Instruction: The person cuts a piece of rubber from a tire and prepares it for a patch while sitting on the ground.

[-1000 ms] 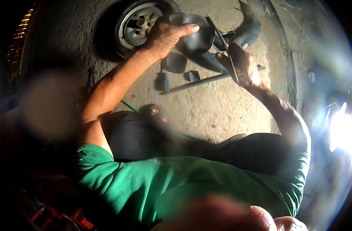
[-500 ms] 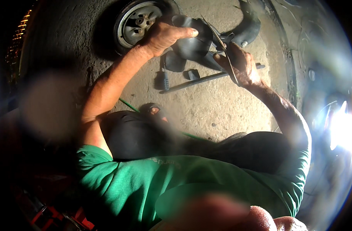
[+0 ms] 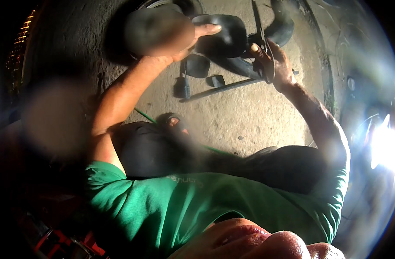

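Observation:
My left hand [image 3: 204,31] holds a sheet of black rubber [image 3: 225,36] over the ground, thumb on top; a blurred round patch covers most of its fingers. Just right of the sheet, my right hand [image 3: 280,64] is closed round what look like long scissors [image 3: 258,21], blades pointing away from me. Part of the handles is hidden by my fingers. Beyond that hand lies a curved piece of black inner tube [image 3: 280,28]. Below the rubber sheet are a smaller black rubber piece [image 3: 198,66] and a little dark block [image 3: 217,80].
A wheel [image 3: 197,6] lies at the far left, partly behind the blur. A long metal bar [image 3: 227,89] and a tool with a ribbed handle [image 3: 186,88] rest on the concrete floor [image 3: 266,118]. A green hose [image 3: 144,116] runs near my foot. A bright lamp [image 3: 385,142] glares at right.
The scissors have swung more upright, with my right hand a little further right. The rubber sheet has shifted slightly right and turned flatter. The blurred patch now covers my left hand.

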`<state>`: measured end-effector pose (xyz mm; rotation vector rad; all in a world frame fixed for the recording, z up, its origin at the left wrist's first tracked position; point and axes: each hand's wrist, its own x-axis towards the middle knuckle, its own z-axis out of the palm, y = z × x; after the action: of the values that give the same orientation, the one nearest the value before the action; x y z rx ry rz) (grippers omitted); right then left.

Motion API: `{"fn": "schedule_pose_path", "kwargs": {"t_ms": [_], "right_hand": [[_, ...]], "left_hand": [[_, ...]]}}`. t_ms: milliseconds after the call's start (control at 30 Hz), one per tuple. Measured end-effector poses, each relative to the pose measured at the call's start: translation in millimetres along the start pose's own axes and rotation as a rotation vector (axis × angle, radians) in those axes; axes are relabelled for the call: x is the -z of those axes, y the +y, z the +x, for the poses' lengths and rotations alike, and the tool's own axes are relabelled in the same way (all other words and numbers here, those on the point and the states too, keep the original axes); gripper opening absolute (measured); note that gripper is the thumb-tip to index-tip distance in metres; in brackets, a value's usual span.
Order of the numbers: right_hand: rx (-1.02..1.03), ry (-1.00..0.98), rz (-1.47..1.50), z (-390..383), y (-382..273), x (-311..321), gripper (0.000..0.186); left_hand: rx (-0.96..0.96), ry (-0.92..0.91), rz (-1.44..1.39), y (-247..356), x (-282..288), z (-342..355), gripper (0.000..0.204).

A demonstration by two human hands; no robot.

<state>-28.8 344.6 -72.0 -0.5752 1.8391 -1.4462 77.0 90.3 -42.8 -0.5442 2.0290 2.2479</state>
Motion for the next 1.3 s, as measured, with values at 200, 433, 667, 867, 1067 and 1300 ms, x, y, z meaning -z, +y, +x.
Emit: {"fn": "schedule_pose_path", "kwargs": {"t_ms": [200, 433, 667, 867, 1067, 1300], "right_hand": [[0.077, -0.044, 0.586, 24, 56, 12, 0.050], [0.180, -0.414, 0.796, 17, 19, 28, 0.040], [0.295, -0.310, 0.215, 34, 47, 27, 0.045], [0.566, -0.169, -0.280, 27, 35, 20, 0.044], [0.804, 0.061, -0.927, 11, 14, 19, 0.041], [0.872, 0.073, -0.948, 8, 15, 14, 0.041]], "left_hand": [[-0.222, -0.066, 0.287, -15, -11, -2, 0.025], [-0.599, -0.147, 0.992, -10, 16, -8, 0.017], [-0.113, -0.280, 0.141, -34, 29, -17, 0.027], [-0.014, -0.216, 0.145, -16, 22, -21, 0.037], [-0.491, -0.304, 0.355, -7, -3, 2, 0.034], [-0.739, -0.365, 0.505, 18, -29, -13, 0.035]]}}
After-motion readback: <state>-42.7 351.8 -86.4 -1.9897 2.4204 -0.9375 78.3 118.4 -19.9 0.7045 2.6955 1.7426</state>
